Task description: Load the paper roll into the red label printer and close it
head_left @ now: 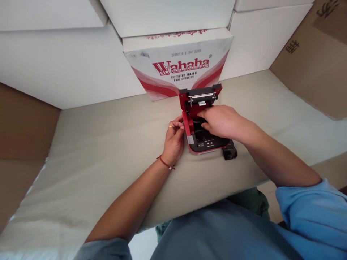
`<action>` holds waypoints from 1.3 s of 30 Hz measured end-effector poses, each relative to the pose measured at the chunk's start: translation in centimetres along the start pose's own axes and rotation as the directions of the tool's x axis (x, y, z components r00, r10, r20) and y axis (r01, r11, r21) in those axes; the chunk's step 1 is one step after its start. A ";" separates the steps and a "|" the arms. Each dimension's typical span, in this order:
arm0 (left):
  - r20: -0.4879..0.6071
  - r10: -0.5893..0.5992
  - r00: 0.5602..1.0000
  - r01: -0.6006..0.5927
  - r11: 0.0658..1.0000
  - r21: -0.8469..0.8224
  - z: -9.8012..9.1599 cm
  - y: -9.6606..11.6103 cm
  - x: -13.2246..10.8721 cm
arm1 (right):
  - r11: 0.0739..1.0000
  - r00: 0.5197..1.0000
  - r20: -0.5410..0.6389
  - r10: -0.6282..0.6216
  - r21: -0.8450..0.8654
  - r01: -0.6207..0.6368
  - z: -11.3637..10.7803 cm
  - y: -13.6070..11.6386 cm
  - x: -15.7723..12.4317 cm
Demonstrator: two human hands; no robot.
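A red and black label printer lies on the cloth-covered surface with its lid raised, showing a roller on the lid's inner side. My left hand is at the printer's left wall, thumb and fingers closed on its edge. Reaching in from the right, my right hand has its fingers inside the open compartment. Its index finger and thumb show apart, with nothing visible between them; the other fingers are hidden. A shiny black piece, whose kind I cannot make out, sits by the printer's front right corner.
Behind the printer stands a Wahaha water carton, with white boxes above and beside it. Brown cardboard borders the right side, and more cardboard the left. The pale cloth is slightly wrinkled.
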State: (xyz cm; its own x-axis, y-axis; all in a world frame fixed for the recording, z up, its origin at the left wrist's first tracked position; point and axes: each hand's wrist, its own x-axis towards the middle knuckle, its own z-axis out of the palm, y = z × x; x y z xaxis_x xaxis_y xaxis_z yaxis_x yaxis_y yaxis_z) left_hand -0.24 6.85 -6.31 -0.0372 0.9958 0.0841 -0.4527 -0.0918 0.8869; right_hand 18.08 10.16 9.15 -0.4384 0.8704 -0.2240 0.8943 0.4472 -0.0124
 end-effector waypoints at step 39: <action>0.637 0.594 0.490 -0.825 0.082 0.558 0.7 1.1 -5.2 | 0.707 0.705 -0.679 0.204 0.600 0.374 5.3 3.7 -5.0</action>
State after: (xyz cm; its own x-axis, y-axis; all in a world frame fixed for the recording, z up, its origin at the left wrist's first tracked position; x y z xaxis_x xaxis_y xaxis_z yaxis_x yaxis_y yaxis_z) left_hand 0.10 1.60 -5.40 0.2806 0.4304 0.8579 0.4911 -0.8323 0.2569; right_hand 24.04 6.37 5.05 -0.1876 0.8447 0.5013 0.5220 0.5180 -0.6776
